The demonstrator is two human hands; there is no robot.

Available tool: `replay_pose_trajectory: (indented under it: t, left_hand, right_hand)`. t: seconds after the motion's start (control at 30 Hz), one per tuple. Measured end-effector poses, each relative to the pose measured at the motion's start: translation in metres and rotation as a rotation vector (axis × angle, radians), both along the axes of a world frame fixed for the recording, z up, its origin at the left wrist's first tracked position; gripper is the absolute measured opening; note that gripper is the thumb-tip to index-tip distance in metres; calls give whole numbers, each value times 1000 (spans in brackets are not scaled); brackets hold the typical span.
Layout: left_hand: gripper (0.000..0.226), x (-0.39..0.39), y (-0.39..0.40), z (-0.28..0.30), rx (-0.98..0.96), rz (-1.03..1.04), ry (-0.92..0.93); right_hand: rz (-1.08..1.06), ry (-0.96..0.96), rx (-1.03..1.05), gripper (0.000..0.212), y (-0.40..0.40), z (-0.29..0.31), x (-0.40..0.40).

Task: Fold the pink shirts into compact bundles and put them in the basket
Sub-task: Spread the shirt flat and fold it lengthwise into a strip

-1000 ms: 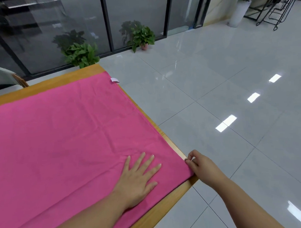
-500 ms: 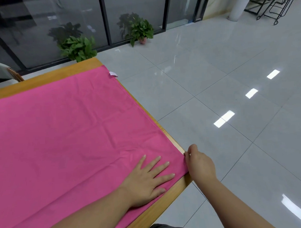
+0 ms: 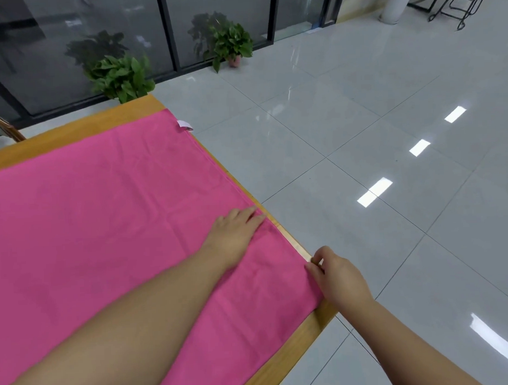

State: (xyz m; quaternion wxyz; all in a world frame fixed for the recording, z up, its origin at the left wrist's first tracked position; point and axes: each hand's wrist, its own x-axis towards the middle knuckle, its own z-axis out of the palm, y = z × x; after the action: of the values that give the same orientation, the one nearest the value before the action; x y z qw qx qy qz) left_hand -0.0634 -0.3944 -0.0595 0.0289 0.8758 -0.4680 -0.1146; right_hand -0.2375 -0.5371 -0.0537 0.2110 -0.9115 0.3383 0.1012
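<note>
A pink shirt (image 3: 98,215) lies spread flat over most of the wooden table (image 3: 72,129), with a small white label (image 3: 184,125) at its far right corner. My left hand (image 3: 234,230) rests flat on the cloth near its right edge, fingers straight and pointing toward the table edge. My right hand (image 3: 339,278) pinches the near right corner of the cloth at the table's edge. No basket is in view.
The table's right edge (image 3: 295,242) drops to a glossy grey tiled floor (image 3: 360,131). Two potted plants (image 3: 119,79) (image 3: 230,46) stand by the glass wall behind. A chair (image 3: 3,129) shows at the far left. Black metal racks (image 3: 456,1) stand far right.
My left hand slid forward and to the right along the cloth toward its edge. My right hand kept its pinch on the corner. The camera view shifted.
</note>
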Motion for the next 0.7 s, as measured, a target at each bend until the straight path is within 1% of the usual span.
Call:
replay_pose_trajectory:
  t: [0.13,0.23,0.27,0.37,0.43,0.6,0.7]
  left_hand:
    - [32,37,-24,8,-23,-61,6]
    - [23,53,-37,12,32,-148,-5]
    - [21,55,-40,13,50,-178,-3]
    - [15,62,-44,11,65,-249,2]
    - [15,67,-45,10,63,-289,-2]
    - [28,85,-46,13,132,-370,-68]
    - [27,95,-45,13,88,-359,-33]
  right_hand:
    - [6,80,-7,39,-1,6,19]
    - [29,85,21,47,1,8,45]
    - [49,74,19,46,3,8,53]
    - [106,27,-2,36,7,4,67]
    - [142,24,-36,32,8,-1,66]
    - [222,50,-130,32,7,-11,60]
    - [227,33,-128,32,7,-14,61]
